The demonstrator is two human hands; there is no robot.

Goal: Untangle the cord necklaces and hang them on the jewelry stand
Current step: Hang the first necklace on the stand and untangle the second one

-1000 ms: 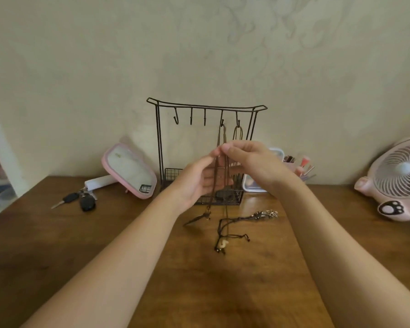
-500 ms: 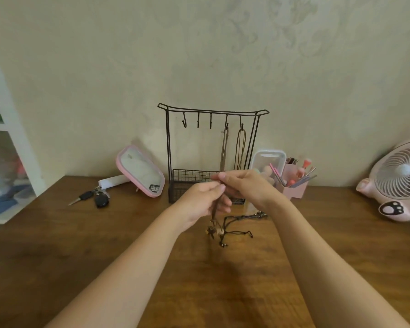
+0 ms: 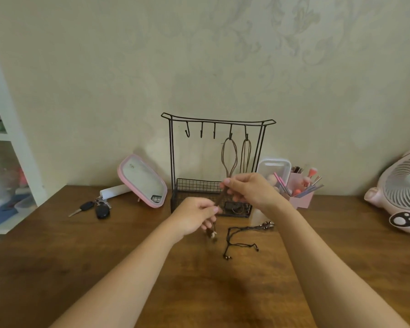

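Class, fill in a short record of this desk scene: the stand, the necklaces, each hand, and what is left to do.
Stand: black wire stand at the back of the wooden table; five hooks.
Hung: brown necklace on the fourth hook from the left, second brown necklace on the fifth.
Right hand: pinches the brown necklace below its loop.
Left hand: holds the same cord lower down.
Left to do: black necklace lies on the table.
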